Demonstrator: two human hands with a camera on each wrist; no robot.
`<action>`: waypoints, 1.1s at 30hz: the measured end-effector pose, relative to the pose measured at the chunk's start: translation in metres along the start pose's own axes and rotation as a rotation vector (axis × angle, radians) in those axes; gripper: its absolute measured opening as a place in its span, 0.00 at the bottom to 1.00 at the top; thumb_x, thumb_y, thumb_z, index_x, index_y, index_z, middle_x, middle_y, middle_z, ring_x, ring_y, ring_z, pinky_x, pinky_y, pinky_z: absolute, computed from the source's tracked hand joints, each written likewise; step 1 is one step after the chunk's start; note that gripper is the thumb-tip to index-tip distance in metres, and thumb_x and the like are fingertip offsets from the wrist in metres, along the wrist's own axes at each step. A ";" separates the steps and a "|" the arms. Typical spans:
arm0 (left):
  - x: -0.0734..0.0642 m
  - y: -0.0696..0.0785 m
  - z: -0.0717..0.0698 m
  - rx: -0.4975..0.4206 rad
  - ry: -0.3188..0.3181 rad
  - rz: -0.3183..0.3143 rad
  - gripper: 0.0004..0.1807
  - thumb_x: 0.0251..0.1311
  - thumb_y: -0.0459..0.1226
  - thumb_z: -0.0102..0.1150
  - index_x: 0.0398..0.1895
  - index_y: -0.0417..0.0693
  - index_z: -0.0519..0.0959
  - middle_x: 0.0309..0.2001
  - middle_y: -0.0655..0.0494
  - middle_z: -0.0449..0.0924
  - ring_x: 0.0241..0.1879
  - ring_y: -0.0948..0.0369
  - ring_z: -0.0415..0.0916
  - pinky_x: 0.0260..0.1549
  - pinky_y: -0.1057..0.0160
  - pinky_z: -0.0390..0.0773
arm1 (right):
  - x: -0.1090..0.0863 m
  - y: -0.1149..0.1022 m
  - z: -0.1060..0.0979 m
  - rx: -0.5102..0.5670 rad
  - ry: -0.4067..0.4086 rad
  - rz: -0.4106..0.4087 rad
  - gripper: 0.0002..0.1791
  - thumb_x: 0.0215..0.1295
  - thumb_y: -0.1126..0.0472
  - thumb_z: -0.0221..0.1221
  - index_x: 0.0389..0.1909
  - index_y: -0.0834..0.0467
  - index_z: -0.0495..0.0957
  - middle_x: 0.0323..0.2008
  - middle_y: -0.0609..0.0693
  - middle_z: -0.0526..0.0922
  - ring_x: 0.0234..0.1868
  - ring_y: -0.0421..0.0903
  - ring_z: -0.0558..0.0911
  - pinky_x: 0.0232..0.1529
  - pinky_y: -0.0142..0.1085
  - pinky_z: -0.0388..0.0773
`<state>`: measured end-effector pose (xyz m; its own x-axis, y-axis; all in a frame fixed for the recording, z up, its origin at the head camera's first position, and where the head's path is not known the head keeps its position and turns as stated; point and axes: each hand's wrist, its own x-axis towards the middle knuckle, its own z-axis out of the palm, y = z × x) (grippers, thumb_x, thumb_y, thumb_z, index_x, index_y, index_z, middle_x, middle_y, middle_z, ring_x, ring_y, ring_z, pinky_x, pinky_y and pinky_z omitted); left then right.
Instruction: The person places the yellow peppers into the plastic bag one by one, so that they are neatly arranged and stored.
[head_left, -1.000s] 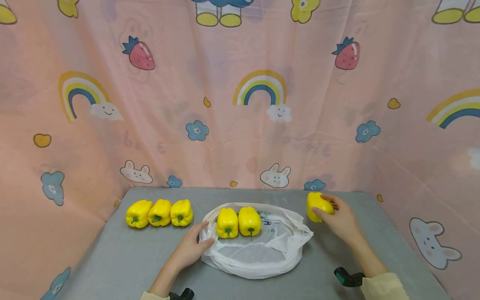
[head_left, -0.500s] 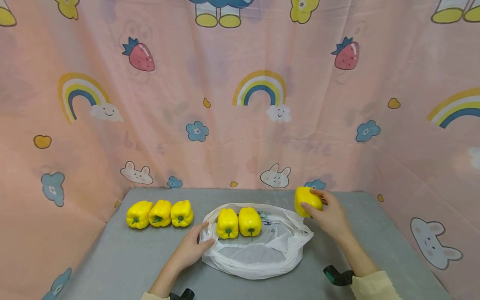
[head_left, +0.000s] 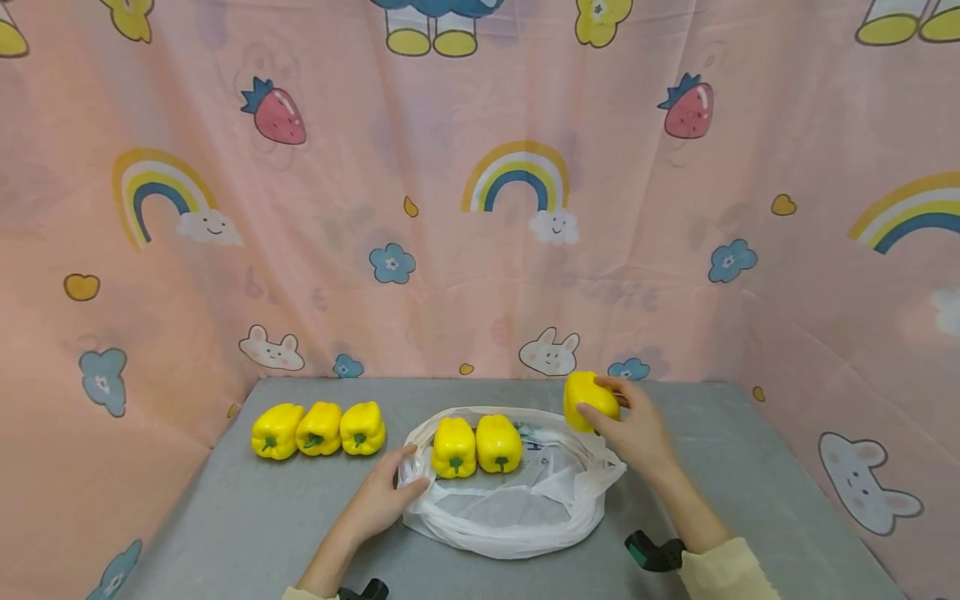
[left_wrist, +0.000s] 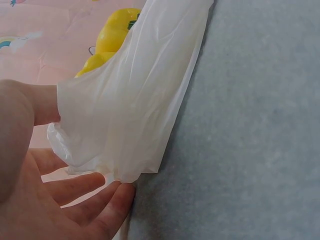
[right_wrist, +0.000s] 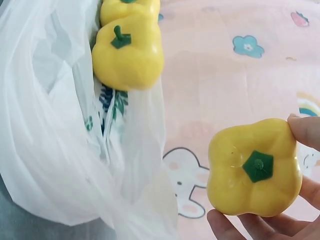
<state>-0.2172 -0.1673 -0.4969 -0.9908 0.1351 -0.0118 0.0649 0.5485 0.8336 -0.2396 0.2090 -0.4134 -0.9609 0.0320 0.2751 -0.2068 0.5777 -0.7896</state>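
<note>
In the head view a white plastic bag lies with its mouth spread on the grey table. Two yellow bell peppers sit side by side in its left half. My left hand holds the bag's left rim, thumb inside the mouth and fingers outside, as the left wrist view of the bag shows. Above the bag's far right rim, my right hand grips another yellow bell pepper between thumb and fingers. Its green stem end faces the camera in the right wrist view of this pepper.
Left of the bag, three more yellow bell peppers stand in a row on the grey table. A pink patterned curtain hangs behind the table and along both sides.
My right hand has carried its bell pepper leftward and slightly up, from right of the bag to over its right rim. My left hand and the bag have stayed in place.
</note>
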 end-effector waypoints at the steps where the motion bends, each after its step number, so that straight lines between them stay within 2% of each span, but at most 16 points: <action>1: 0.000 0.000 0.000 -0.003 0.001 -0.007 0.34 0.66 0.47 0.65 0.72 0.43 0.69 0.71 0.37 0.65 0.71 0.39 0.62 0.66 0.35 0.64 | 0.000 -0.001 0.002 0.004 -0.001 -0.006 0.35 0.69 0.49 0.65 0.69 0.64 0.69 0.65 0.64 0.70 0.61 0.62 0.72 0.53 0.55 0.81; 8: 0.000 0.001 0.000 0.010 -0.003 -0.005 0.35 0.66 0.48 0.65 0.72 0.42 0.69 0.71 0.37 0.65 0.71 0.39 0.62 0.66 0.35 0.64 | -0.001 -0.003 0.017 0.022 -0.003 -0.034 0.32 0.69 0.50 0.66 0.67 0.63 0.71 0.66 0.62 0.72 0.60 0.61 0.74 0.55 0.55 0.80; 17: 0.000 -0.001 0.000 0.011 -0.005 -0.005 0.35 0.67 0.49 0.64 0.72 0.43 0.69 0.71 0.37 0.65 0.71 0.39 0.62 0.66 0.34 0.63 | -0.005 0.000 0.038 0.030 -0.053 0.018 0.32 0.68 0.49 0.66 0.67 0.61 0.71 0.65 0.61 0.72 0.62 0.61 0.74 0.58 0.55 0.78; 24: -0.001 -0.002 0.000 0.008 -0.009 0.004 0.35 0.67 0.49 0.64 0.72 0.43 0.69 0.71 0.36 0.65 0.71 0.38 0.62 0.65 0.34 0.64 | -0.009 0.008 0.057 0.053 -0.071 0.023 0.32 0.67 0.51 0.68 0.66 0.61 0.72 0.64 0.61 0.73 0.61 0.60 0.74 0.57 0.53 0.80; 33: 0.000 -0.003 0.000 -0.010 -0.016 0.002 0.35 0.67 0.49 0.64 0.72 0.43 0.68 0.72 0.37 0.64 0.72 0.39 0.60 0.67 0.35 0.62 | -0.009 0.015 0.068 0.052 -0.089 0.058 0.32 0.66 0.51 0.68 0.66 0.61 0.73 0.65 0.62 0.73 0.60 0.60 0.75 0.58 0.54 0.79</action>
<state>-0.2169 -0.1688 -0.4995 -0.9887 0.1489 -0.0191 0.0651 0.5401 0.8391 -0.2463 0.1614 -0.4651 -0.9837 -0.0099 0.1796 -0.1571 0.5337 -0.8309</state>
